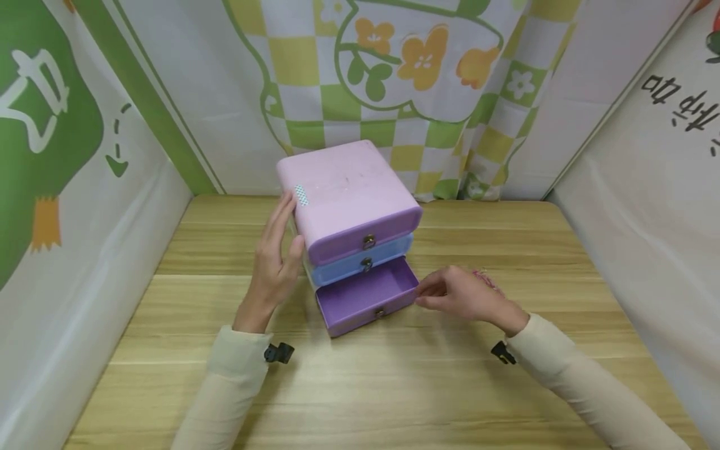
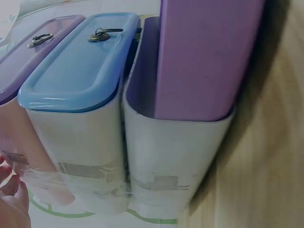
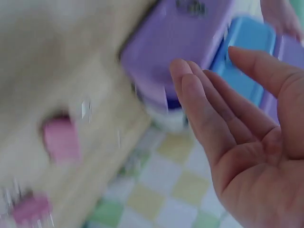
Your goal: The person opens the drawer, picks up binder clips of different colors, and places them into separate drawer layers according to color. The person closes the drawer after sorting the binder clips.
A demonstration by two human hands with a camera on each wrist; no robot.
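Note:
A small three-drawer chest (image 1: 349, 187) stands on the table, with a pink top, a purple top drawer front (image 1: 388, 228) and a blue middle one (image 1: 337, 267). Its bottom purple drawer (image 1: 365, 287) is pulled out, and no contents show inside. My left hand (image 1: 272, 265) rests with extended fingers against the chest's left side; only part of it enters the left wrist view. Beside the drawer's front right corner is my right hand (image 1: 467, 294). Its fingers (image 3: 204, 114) look straight and hold nothing in the right wrist view; whether they touch the drawer I cannot tell.
Small pink pieces (image 3: 61, 140) with clear, shiny bits lie on the wooden table (image 1: 394, 387) right of the chest, partly hidden behind my right hand in the head view. A checked curtain (image 1: 405, 137) hangs behind; printed cloth walls flank both sides.

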